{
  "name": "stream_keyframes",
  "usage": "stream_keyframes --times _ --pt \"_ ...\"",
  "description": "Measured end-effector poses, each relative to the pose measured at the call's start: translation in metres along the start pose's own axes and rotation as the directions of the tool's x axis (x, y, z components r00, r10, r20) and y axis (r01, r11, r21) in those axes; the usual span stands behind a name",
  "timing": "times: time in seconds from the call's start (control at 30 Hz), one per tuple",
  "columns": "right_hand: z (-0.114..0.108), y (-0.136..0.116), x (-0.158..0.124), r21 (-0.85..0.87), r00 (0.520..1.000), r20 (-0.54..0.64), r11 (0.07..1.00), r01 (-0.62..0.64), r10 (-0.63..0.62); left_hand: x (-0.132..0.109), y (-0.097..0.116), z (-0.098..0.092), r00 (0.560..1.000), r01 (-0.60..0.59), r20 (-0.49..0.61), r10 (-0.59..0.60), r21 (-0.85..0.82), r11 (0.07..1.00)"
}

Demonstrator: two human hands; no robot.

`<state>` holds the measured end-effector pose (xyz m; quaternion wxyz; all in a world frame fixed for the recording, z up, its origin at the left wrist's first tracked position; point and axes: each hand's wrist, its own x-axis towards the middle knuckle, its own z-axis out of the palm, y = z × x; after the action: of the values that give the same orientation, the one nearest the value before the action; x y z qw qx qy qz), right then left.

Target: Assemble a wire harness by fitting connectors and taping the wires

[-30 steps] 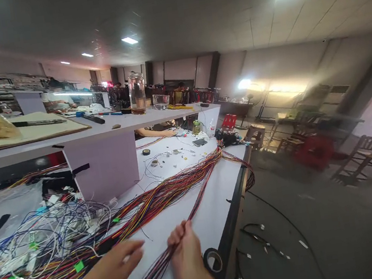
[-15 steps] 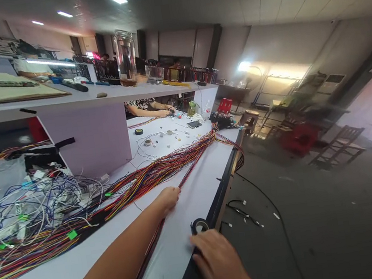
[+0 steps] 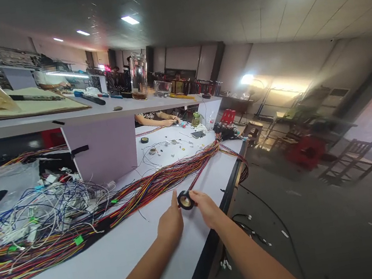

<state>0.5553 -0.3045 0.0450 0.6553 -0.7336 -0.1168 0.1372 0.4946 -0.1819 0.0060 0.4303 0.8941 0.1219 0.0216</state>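
A roll of black electrical tape (image 3: 180, 202) is raised over the white tabletop (image 3: 133, 254), gripped at its right side by the fingers of my right hand (image 3: 205, 205). Just left of the roll, my left hand (image 3: 170, 223) is closed around a thin bundle of dark red wires (image 3: 198, 176), one finger pointing up beside the tape. The lower fingers are turned away from view. Beyond my hands the bundle runs to the far end of the table, joining a thick harness of red, yellow and black wires (image 3: 163, 175).
White and blue wires with connectors (image 3: 65, 199) are heaped at left. A shelf (image 3: 98, 113) carries a glass bottle (image 3: 139, 76) above the table. A co-worker's arms (image 3: 157, 119) show behind its divider. Another tape roll (image 3: 144, 140) lies farther back. The dark table edge (image 3: 203, 258) runs along the right.
My right hand has lifted the tape roll from the table edge and brought it up and left to my left hand. My left hand's finger now points up. The view has tilted slightly upward.
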Motion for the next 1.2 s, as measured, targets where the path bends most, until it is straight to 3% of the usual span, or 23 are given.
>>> stream_keyframes --times 0.13,0.27,0.43,0.57,0.63,0.73,0.87,1.03,1.13,1.2 --pt "0.007 0.009 0.005 -0.061 0.995 0.02 0.993 -0.099 0.1 0.002 -0.004 -0.006 0.999 -0.046 0.005 0.046 -0.051 0.998" --pt "-0.002 0.02 -0.004 -0.087 0.993 0.05 0.991 -0.105 0.11 0.014 -0.007 -0.012 0.996 -0.056 0.055 0.065 -0.161 0.985" --pt "-0.017 0.029 -0.018 -0.163 0.998 0.047 0.986 -0.032 0.04 0.027 0.005 -0.022 0.997 0.031 0.079 -0.012 -0.236 0.971" --pt "-0.02 0.012 0.005 -0.28 0.992 -0.056 0.955 0.096 -0.116 0.025 0.02 -0.021 1.0 0.019 -0.002 -0.02 -0.176 0.984" --pt "-0.014 -0.003 0.029 -0.324 0.991 -0.007 0.938 0.126 -0.136 0.019 0.027 -0.017 0.999 0.007 -0.044 -0.012 -0.12 0.993" --pt "0.0 -0.022 0.059 -0.358 0.988 0.149 0.929 0.098 -0.047 0.009 0.03 -0.012 0.998 -0.013 -0.065 0.008 -0.08 0.997" --pt "0.007 -0.027 0.061 -0.287 0.967 0.254 0.955 0.078 -0.002 0.003 0.019 -0.017 0.999 -0.04 -0.024 0.037 -0.146 0.988" --pt "-0.014 -0.014 0.032 -0.153 0.983 0.116 0.976 0.156 -0.139 0.018 0.009 -0.03 0.998 0.067 0.039 -0.058 -0.274 0.96" --pt "-0.022 -0.012 0.035 -0.158 0.984 0.025 0.972 0.176 -0.175 0.024 0.012 -0.025 0.996 0.089 0.047 -0.079 -0.306 0.948" --pt "-0.018 -0.014 0.047 -0.178 0.985 0.027 0.969 0.171 -0.169 0.022 0.015 -0.019 0.996 0.084 0.03 -0.078 -0.306 0.948"
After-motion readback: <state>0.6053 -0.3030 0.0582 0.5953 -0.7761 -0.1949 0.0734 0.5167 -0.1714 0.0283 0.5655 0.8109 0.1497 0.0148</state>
